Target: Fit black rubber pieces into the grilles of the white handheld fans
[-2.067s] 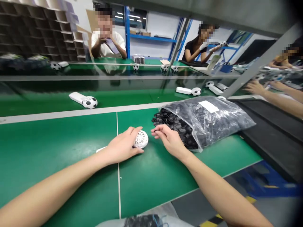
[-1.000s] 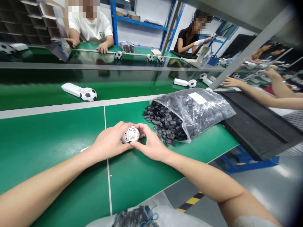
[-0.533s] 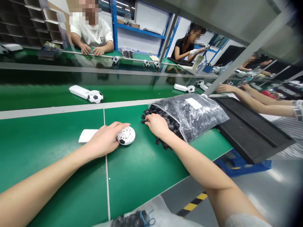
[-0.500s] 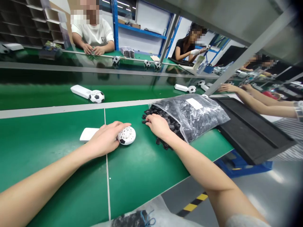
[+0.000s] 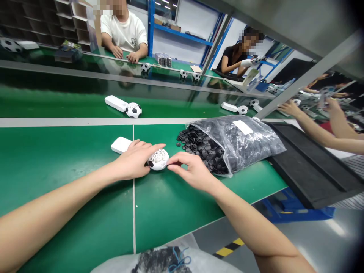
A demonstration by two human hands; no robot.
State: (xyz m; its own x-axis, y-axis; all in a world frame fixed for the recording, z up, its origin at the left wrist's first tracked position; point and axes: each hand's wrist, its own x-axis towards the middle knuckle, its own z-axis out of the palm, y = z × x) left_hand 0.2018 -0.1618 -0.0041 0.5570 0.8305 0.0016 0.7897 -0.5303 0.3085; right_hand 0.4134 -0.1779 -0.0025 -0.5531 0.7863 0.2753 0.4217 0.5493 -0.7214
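Left hand point(image 5: 132, 161) cups the white lattice ball point(image 5: 158, 159) on the green bench point(image 5: 71, 151), fingers over its top, grasping it. The ball sits between both hands, a black patch point(image 5: 150, 163) showing at its left end. Right hand point(image 5: 193, 175) is pinched at the ball's right side; whether it holds a patch cannot be told. A white handle point(image 5: 121, 145) lies just beside the left hand. Loose black patches point(image 5: 199, 149) spill from a plastic bag point(image 5: 239, 144) near the right hand.
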